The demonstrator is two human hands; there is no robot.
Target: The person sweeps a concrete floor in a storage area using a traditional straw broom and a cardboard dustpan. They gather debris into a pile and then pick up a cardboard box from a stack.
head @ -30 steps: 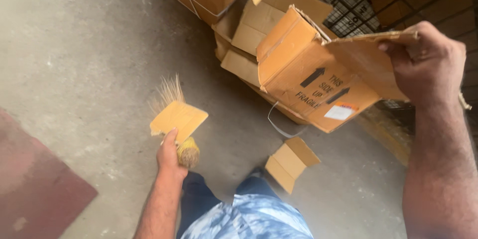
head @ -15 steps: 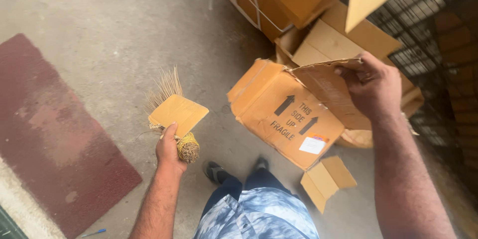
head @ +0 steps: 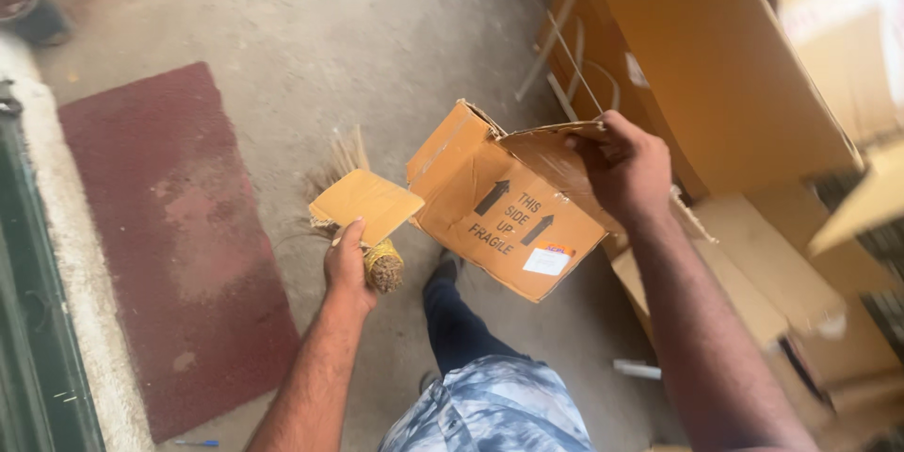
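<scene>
Head view, looking down at a concrete floor (head: 311, 9).

Left hand (head: 347, 266): fingers wrapped tight around the bound end of a small straw broom (head: 375, 259), with a flat square piece of cardboard (head: 367, 204) pinched against it by the thumb. Bristles fan out behind the cardboard, pointing away from the body. Broom and cardboard are held in the air, above the floor, just right of a dark red mat (head: 169, 226).

Right hand (head: 626, 169): fingers curled over the torn top flap of an opened cardboard box (head: 504, 212), gripping it. Box hangs tilted in the air, its printed side with 2 arrows and a small label facing the camera. Its near corner sits just beside the flat cardboard piece; whether they touch, I cannot tell.

Right of the box: large cardboard boxes (head: 716, 66) stacked and leaning, flattened sheets below them. Person's leg in dark trousers (head: 461, 330) shows between the 2 arms.
</scene>
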